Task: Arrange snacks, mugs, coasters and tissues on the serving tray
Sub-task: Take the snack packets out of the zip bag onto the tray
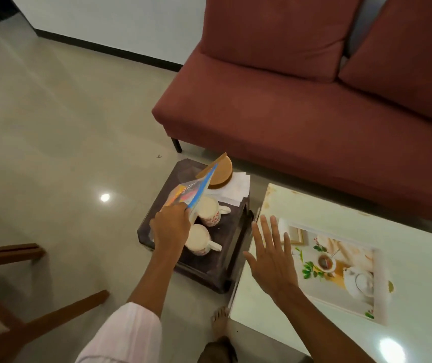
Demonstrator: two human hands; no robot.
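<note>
My left hand (170, 229) grips a colourful snack packet (193, 192) and holds it tilted above a dark low stool (229, 241). Two white mugs with red print stand on the stool: one (211, 210) just right of the packet, the other (201, 239) partly under my wrist. Round brown coasters (221, 172) lie stacked on white tissues (237, 188) at the stool's far end. The white serving tray (381, 284) with a printed teapot picture rests on the pale table (301, 205). My right hand (272, 258) hovers with fingers spread over the table's left edge, holding nothing.
A red sofa (288, 113) stands behind the stool and table. Brown wooden chair legs (52, 318) cross the floor at the lower left. My bare feet (220, 323) stand between the stool and the table. Shiny tiled floor (65, 127) stretches to the left.
</note>
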